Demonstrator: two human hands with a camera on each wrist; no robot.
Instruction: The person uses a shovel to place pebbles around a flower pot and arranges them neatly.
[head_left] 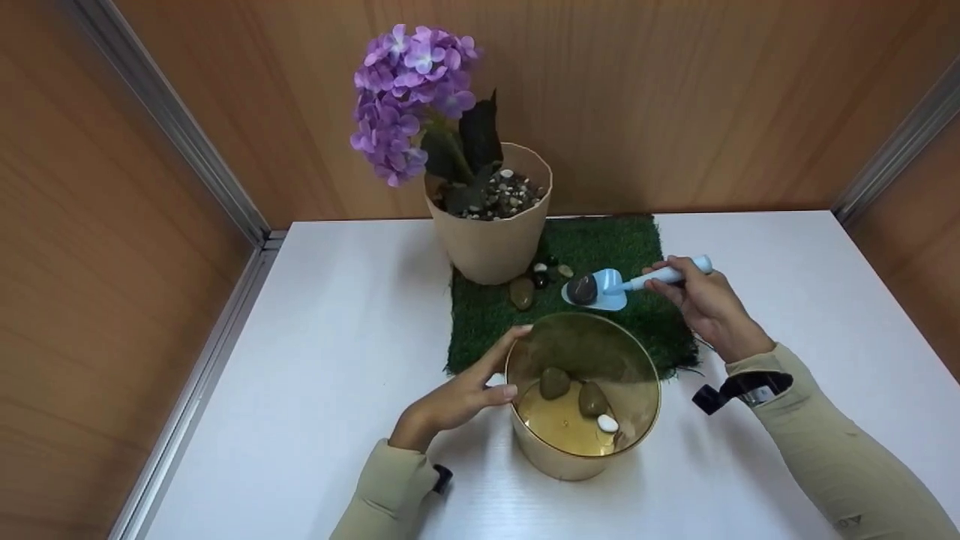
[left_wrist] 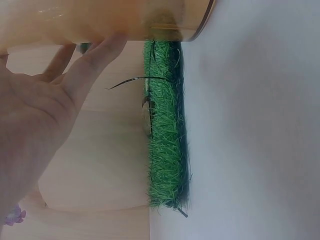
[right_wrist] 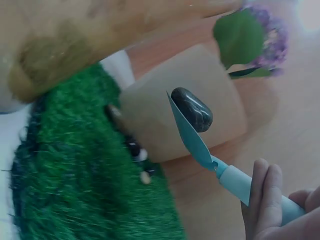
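Note:
In the head view, my left hand [head_left: 469,390] holds the left side of a clear amber tub [head_left: 583,442], thumb and fingers spread round its wall near the rim. Two brown stones [head_left: 592,400] and a white pebble [head_left: 607,424] lie inside the tub. My right hand [head_left: 705,304] grips the handle of a light blue toy shovel [head_left: 611,289]. On the blade rests a dark, glossy stone [right_wrist: 192,110], held above the green turf mat [head_left: 600,240] beyond the tub. The right wrist view shows the fingers wrapped on the shovel's handle.
A beige pot [head_left: 487,247] with a purple flower [head_left: 412,97] stands at the mat's back left. Beside it on the mat lie a brown stone [head_left: 522,294] and several small pebbles [head_left: 540,279]. A wood panel [head_left: 675,105] rises behind the white table [head_left: 337,360].

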